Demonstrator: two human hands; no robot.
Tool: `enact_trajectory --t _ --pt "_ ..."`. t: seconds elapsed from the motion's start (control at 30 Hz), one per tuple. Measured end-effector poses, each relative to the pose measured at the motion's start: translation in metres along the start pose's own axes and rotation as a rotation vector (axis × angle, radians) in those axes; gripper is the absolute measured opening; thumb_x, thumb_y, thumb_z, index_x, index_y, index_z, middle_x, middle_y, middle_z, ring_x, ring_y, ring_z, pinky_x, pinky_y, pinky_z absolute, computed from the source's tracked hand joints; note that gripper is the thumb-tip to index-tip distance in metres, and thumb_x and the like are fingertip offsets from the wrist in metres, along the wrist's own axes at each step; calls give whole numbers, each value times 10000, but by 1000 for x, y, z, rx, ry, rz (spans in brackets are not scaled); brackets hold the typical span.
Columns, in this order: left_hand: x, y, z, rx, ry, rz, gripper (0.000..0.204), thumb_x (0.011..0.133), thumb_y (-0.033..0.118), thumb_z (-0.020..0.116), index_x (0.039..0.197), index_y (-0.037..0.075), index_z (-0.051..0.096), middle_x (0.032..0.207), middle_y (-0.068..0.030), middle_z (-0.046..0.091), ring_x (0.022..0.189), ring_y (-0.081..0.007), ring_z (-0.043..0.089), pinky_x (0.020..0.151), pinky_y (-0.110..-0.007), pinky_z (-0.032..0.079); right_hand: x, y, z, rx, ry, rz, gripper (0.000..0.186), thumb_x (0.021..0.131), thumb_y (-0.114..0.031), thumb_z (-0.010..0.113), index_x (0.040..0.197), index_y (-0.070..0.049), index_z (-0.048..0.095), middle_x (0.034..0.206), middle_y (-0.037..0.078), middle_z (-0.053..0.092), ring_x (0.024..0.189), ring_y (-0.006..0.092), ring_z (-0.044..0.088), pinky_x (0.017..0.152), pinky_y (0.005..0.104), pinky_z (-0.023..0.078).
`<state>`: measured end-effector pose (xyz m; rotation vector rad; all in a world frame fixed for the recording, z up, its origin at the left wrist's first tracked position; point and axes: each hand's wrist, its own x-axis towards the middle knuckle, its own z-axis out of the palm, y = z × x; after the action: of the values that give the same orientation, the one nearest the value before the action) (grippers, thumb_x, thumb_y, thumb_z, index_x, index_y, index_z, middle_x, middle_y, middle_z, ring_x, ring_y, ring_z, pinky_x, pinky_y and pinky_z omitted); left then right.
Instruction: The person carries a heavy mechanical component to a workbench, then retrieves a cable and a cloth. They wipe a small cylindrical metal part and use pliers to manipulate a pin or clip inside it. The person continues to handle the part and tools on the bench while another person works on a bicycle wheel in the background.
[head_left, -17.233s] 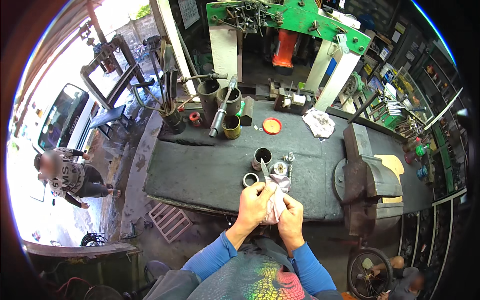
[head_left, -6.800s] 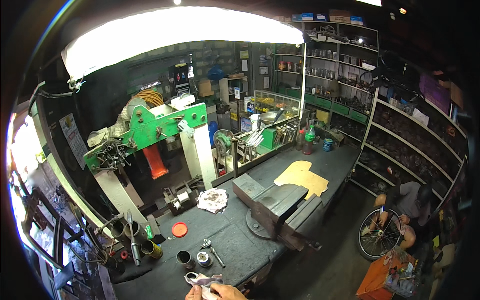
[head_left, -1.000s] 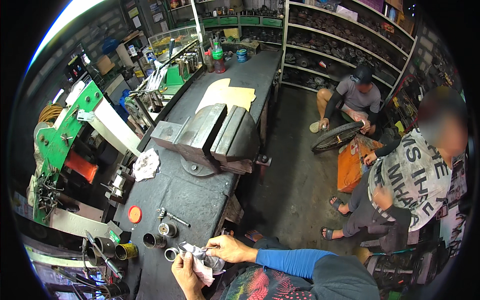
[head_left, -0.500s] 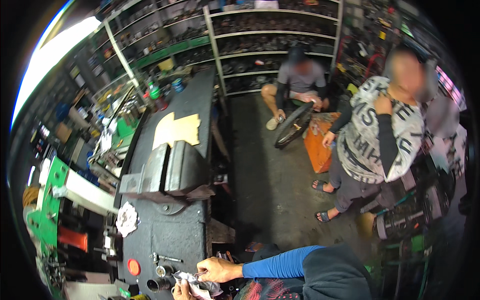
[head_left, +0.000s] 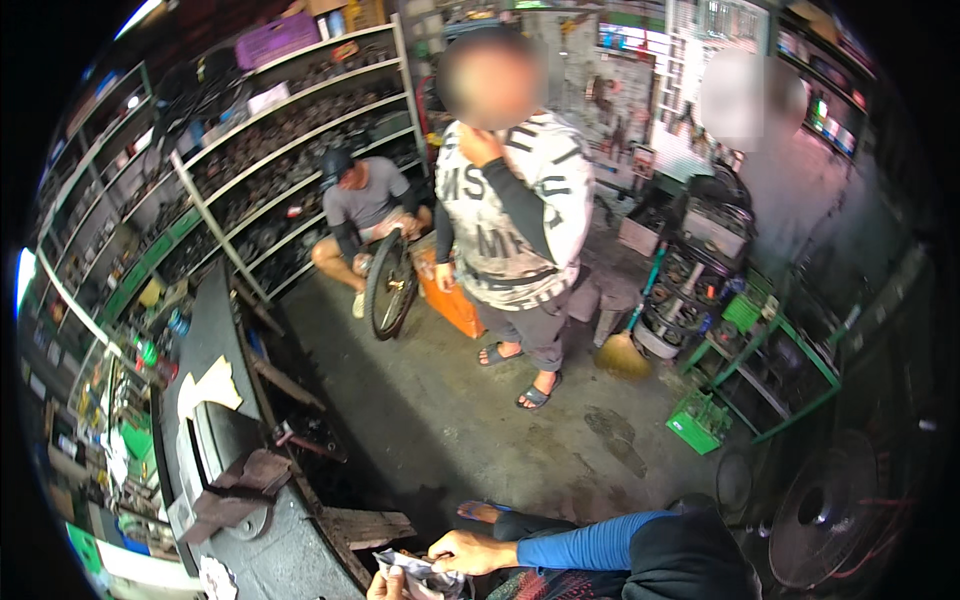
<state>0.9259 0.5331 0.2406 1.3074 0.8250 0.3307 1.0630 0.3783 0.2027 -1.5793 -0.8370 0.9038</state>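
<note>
My two hands are close together at the lower edge, beside the dark workbench (head_left: 270, 560). A crumpled whitish-grey rag (head_left: 445, 582) is between them. My left hand (head_left: 388, 584), partly cut off by the frame edge, pinches its left side between thumb and fingers. My right hand (head_left: 475, 552), at the end of a blue sleeve, is closed over its upper part with the fingertips pressed in. Whether the rag wraps a small part cannot be made out. On the bench to the left stands a large metal vise (head_left: 225, 490).
A person in a patterned white shirt (head_left: 510, 220) stands ahead. Behind, another person (head_left: 365, 200) crouches at a bicycle wheel (head_left: 390, 288). To the right are a broom (head_left: 625, 355), a green crate (head_left: 700, 420) and a fan (head_left: 820, 515). Yellowish cardboard (head_left: 215, 388) lies beyond the vise.
The view has swung right, so the bench and vise sit farther left and the small parts on the bench have left the picture. Both hands still hold the rag.
</note>
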Motion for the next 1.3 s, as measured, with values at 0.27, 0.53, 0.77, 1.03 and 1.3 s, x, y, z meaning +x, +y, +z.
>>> enact_trajectory --t 0.27,0.53,0.77,1.03,1.3 --pt "-10 11 63 38 -235 121 235 1045 151 595 1105 -42 714 927 -36 710 798 -95 619 709 -240 476 -58 -16 -33 -168 356 52 402 914 -383 756 822 -21 606 664 100 557 633 203 524 605 413 414" --pt "-23 1 149 57 -263 203 279 1048 246 608 1084 3 740 744 48 635 560 -18 457 482 -233 314 -134 -5 -92 -92 425 9 254 953 -262 687 922 -11 656 712 116 605 662 201 554 640 390 449" --pt "-65 -7 307 30 -486 -48 275 1067 232 597 872 53 670 590 44 543 481 -63 493 416 -248 336 -256 14 -195 13 728 109 244 925 -248 746 998 -18 706 823 144 718 740 222 682 705 369 517" --pt "-156 -12 495 228 -823 -121 159 1008 118 667 882 24 687 708 38 616 582 -51 518 514 -245 375 -422 67 -291 337 957 192 239 922 -218 808 906 -3 707 791 9 681 746 91 585 696 285 479" --pt "-177 -22 569 559 -1066 -22 236 1029 187 671 921 -21 695 749 1 660 643 -56 537 562 -243 407 -476 87 -304 496 1164 215 225 965 -201 773 1060 2 760 877 23 732 782 98 603 720 281 496"
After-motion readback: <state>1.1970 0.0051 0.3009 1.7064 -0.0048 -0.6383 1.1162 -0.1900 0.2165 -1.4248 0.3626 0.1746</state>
